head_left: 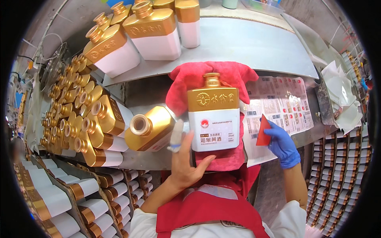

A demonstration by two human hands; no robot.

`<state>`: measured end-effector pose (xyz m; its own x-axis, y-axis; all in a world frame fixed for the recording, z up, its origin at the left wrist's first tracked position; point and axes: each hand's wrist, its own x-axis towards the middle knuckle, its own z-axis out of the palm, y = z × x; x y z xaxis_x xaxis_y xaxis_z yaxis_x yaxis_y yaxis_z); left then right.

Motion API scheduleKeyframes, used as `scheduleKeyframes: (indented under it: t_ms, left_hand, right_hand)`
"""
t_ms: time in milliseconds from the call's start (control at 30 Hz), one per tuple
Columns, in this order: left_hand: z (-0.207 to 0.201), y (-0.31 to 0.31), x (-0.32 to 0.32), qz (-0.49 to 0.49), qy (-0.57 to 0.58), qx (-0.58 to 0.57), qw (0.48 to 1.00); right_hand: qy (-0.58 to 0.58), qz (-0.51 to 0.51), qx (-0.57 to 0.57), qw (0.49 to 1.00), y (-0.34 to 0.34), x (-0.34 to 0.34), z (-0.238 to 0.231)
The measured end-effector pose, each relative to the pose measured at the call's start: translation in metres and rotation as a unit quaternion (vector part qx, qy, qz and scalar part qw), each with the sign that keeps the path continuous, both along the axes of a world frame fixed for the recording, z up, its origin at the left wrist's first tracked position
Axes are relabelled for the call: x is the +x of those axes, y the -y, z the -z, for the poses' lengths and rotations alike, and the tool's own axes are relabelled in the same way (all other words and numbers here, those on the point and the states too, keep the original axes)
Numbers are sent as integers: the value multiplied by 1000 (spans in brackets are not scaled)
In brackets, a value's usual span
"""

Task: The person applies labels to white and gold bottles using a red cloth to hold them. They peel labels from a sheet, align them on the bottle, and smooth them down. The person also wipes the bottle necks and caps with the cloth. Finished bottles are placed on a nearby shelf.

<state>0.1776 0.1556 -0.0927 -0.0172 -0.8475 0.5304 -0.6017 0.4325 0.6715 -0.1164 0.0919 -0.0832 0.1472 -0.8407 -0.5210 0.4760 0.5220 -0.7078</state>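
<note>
A flask-shaped bottle [213,127], white with a gold top and neck, lies face up on a red cloth [180,85]. Printing and a round red emblem mark its white front. At its lower left corner is my left hand [185,164], fingers stretched and thumb spread along the bottom edge; whether it touches the bottle I cannot tell. Whitish covers wrap some of its fingers. My right hand [282,144], in a blue glove, pinches a thin, flat red scraper-like piece [263,133] over a label sheet [278,107] to the right of the bottle.
Another gold-topped bottle [152,129] leans close to my left hand. Many more are stacked at the left [105,113], and several stand on the grey board [254,43] at the back. Racks of bottles flank me at lower left [51,190] and right [337,170]. White paper [341,93] hangs at far right.
</note>
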Motion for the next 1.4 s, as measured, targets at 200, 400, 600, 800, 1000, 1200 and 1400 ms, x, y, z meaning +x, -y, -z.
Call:
scheduleKeyframes:
  t_ms: [200,400,600,800,1000,1200,1400]
  left_hand:
    - [5,12,-7,23,-49,55,997]
    - [13,11,-8,31,-111,106,988]
    - [19,14,-10,47,-149,81,984]
    - [20,14,-9,37,-136,77,987]
    - [18,15,-10,16,-117,58,991]
    - [16,15,-11,7,-109,56,992]
    - [22,15,-10,14,-116,58,991]
  right_hand:
    - [-35,35,-67,997,-9,13,-37]
    - [-133,-28,-150,979,-11,66,-59]
    - [-175,-92,-176,964,-4,99,-62]
    - [-256,-107,-194,941,0,106,-54]
    - [-273,-97,-194,937,0,109,-54]
    - [-288,-97,-201,931,0,109,-51]
    - [-303,-95,-214,924,-1,109,-49]
